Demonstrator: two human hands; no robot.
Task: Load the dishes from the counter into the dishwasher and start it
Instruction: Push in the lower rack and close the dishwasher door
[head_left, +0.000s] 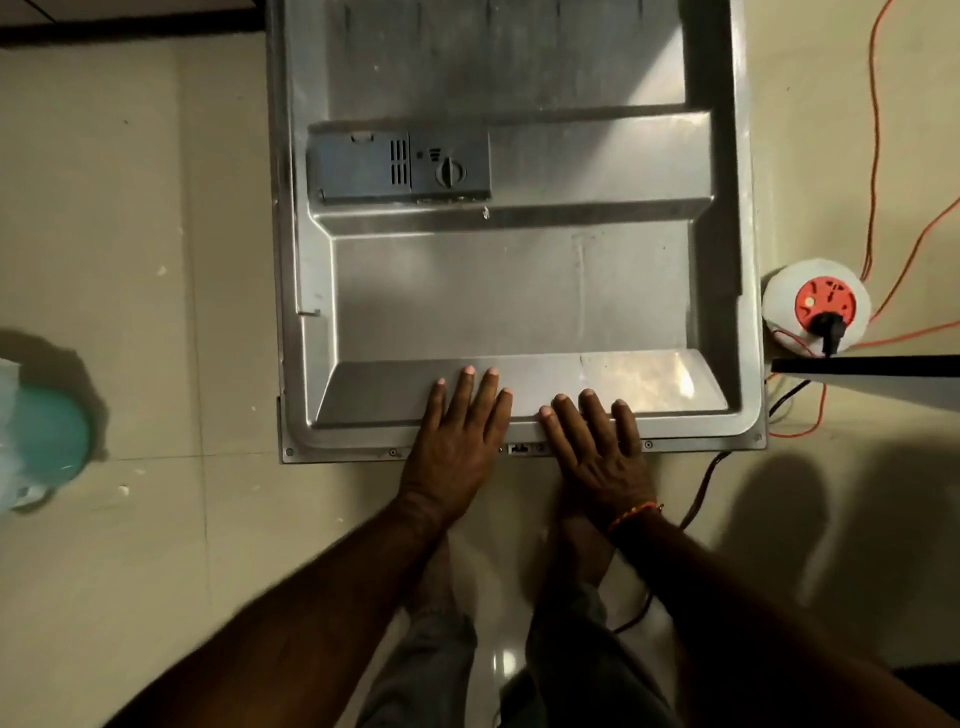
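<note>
Both hands are flat on the near lip of the dishwasher door (519, 291), which is dropped open and lying level over the floor. Left hand (460, 436) has its grip loose, fingers straight and spread, palm down on the door's edge, clamped on nothing. Right hand (597, 452) is the same deal just beside it, fingers apart and pressing flat, with an orange thread band (631, 515) on the wrist. On the door's inner panel, up and left of the hands, sits the dark detergent dispenser (397, 166). Just off the door's right edge there's a white extension reel (815, 309) with an orange socket and a black plug in it, orange cable (878, 130) trailing off. Well off the door's left side is a teal bucket (47, 441).
</note>
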